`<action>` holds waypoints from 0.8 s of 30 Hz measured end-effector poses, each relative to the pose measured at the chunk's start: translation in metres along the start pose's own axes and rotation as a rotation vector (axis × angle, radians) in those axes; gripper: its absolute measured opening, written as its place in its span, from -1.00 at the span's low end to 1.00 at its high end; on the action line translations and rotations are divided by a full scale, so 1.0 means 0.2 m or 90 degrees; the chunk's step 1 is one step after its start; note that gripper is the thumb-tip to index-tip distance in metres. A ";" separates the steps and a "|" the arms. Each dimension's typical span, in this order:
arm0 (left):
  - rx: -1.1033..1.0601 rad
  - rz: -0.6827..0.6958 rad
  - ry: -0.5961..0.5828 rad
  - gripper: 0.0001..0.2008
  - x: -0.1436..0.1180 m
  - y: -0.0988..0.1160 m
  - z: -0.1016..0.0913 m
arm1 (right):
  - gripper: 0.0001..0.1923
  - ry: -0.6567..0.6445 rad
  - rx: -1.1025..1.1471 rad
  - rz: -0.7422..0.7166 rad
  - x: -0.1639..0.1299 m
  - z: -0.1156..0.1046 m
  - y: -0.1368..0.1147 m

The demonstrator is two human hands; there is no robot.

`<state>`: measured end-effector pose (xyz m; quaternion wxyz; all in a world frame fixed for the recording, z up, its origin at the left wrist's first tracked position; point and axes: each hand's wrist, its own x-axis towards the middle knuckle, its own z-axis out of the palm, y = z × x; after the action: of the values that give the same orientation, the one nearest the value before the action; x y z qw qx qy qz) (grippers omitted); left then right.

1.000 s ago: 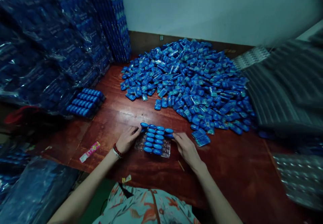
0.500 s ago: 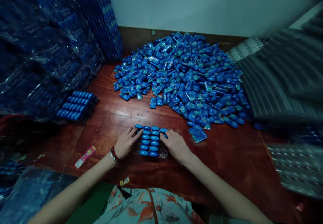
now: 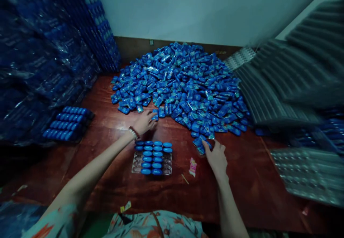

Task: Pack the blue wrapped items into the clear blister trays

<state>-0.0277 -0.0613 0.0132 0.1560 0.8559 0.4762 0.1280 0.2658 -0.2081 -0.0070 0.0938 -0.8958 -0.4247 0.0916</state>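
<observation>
Hands reach the pile's (image 3: 182, 80) near edge: left hand (image 3: 143, 122) and right hand (image 3: 217, 156) seemingly pinching packets.

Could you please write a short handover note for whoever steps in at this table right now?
Left hand: at the near edge of the heap of small blue packaged pieces, fingers on one piece.
Right hand: touching blue pieces at the heap's near right edge.
Clear plastic blister tray: flat on the red-brown wooden table between the hands.
Done: most pockets filled.
Left: several outer pockets empty.
</observation>
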 end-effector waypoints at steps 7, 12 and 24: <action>0.119 -0.088 -0.123 -0.30 0.38 -0.02 0.15 | -0.48 -0.105 -0.008 -0.149 -0.03 0.11 -0.30; 0.117 -0.027 -0.132 -0.19 0.24 -0.10 0.16 | -0.56 -0.097 -0.042 -0.335 -0.04 0.15 -0.50; 0.073 0.106 -0.003 -0.59 0.02 -0.30 0.17 | -0.52 -0.025 -0.186 -0.742 0.17 0.19 -0.99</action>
<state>-0.0601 -0.0324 -0.0418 0.0970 0.9004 0.4094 0.1110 0.1297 -0.0556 0.0016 -0.0036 -0.5167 -0.8560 -0.0176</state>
